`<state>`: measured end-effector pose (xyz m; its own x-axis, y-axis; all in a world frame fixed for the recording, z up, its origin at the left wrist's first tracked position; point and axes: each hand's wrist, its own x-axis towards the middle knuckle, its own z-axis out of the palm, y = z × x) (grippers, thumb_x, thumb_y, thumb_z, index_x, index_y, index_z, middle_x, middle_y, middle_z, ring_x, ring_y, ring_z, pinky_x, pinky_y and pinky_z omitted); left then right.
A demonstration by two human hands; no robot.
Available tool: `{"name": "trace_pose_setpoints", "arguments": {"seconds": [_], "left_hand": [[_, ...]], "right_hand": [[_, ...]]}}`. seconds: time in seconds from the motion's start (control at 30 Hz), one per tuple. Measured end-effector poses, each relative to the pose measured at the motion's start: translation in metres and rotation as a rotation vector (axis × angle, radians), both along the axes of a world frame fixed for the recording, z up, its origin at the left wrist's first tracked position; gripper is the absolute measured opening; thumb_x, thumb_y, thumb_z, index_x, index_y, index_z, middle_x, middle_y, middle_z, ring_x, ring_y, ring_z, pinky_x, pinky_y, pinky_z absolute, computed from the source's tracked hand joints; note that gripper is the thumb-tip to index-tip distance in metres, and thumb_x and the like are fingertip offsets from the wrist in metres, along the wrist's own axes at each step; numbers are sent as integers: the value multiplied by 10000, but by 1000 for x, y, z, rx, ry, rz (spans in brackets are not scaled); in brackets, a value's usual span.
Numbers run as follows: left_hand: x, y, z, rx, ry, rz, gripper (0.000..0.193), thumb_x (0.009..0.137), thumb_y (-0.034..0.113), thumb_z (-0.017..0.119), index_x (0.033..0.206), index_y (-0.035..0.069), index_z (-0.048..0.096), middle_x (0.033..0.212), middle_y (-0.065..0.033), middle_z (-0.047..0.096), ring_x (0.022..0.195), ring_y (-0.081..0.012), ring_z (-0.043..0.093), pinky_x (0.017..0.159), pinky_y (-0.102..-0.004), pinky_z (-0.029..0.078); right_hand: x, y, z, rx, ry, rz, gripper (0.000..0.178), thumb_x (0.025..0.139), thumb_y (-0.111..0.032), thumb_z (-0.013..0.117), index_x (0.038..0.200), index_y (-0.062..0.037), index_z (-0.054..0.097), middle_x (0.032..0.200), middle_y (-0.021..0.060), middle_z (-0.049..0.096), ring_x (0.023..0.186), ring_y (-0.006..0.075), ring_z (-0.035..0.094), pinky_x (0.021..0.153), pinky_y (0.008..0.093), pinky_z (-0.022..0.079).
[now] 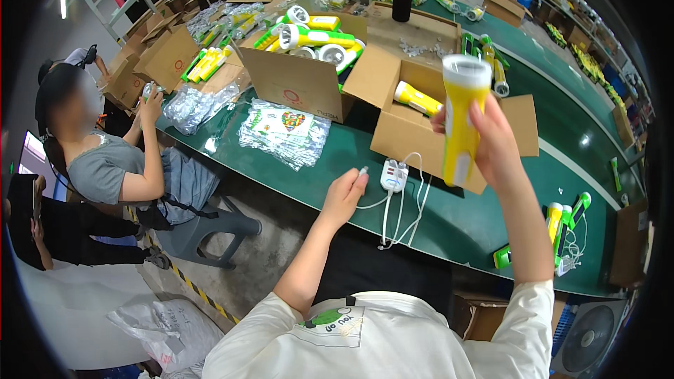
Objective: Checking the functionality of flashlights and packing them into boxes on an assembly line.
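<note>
My right hand (495, 142) is closed round a yellow flashlight (461, 123) with a clear-white head, held upright above the bench with its lens end up. My left hand (342, 198) pinches the white plug end of a charging cable (364, 170) near the bench's front edge. Just right of that hand lies a white power strip (394, 176) with several white cables looping from it. Behind the raised flashlight stands an open cardboard box (407, 139) with another yellow flashlight (418, 98) inside.
Flat plastic bags (284, 133) lie stacked on the green bench (281, 182). Another box (295, 88) is heaped with flashlights. Several flashlights with cables (558, 231) lie at the right. A seated co-worker (105, 161) works at the left, beside a grey stool (214, 235).
</note>
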<state>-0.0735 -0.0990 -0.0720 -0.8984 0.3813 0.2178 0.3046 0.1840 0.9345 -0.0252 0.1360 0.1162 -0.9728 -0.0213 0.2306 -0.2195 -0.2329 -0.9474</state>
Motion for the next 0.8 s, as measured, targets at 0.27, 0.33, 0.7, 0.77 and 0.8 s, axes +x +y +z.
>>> {"name": "trace_pose_setpoints", "arguments": {"seconds": [0.27,0.33,0.7,0.77,0.8], "left_hand": [[-5,-8,0,220,-146,-126,329,967,231,446,709,28,418,613,-19,461,573,-97,422,544,-252,361],[-6,-10,-1,255,-159,-146,325,969,230,442,712,31,418,619,-16,458,580,-92,418,551,-246,360],[-10,-17,0,395,-251,-223,323,977,236,418,729,31,449,660,-15,461,610,-83,412,573,-229,347],[-10,-18,-1,407,-257,-232,329,977,242,420,726,32,448,658,-14,460,608,-82,409,571,-227,343],[-10,-18,0,417,-250,-220,334,978,248,421,723,33,447,655,-12,460,606,-81,406,569,-226,339]], "right_hand": [[-119,-26,39,-43,-35,201,470,940,-442,438,1229,-71,437,1087,97,574,990,232,585,890,398,454],[-128,-30,38,44,-20,180,479,940,-463,426,1205,-66,457,1066,87,581,979,222,591,885,385,453],[-136,5,4,-203,-231,160,558,947,-518,324,1243,-58,437,979,74,565,851,186,571,766,361,485],[-134,17,-4,-319,-263,187,576,945,-526,324,1272,-63,424,925,49,540,795,162,537,751,345,470],[-130,22,-7,-317,-265,175,576,945,-526,324,1272,-63,424,925,49,540,795,162,537,751,345,470]]}}
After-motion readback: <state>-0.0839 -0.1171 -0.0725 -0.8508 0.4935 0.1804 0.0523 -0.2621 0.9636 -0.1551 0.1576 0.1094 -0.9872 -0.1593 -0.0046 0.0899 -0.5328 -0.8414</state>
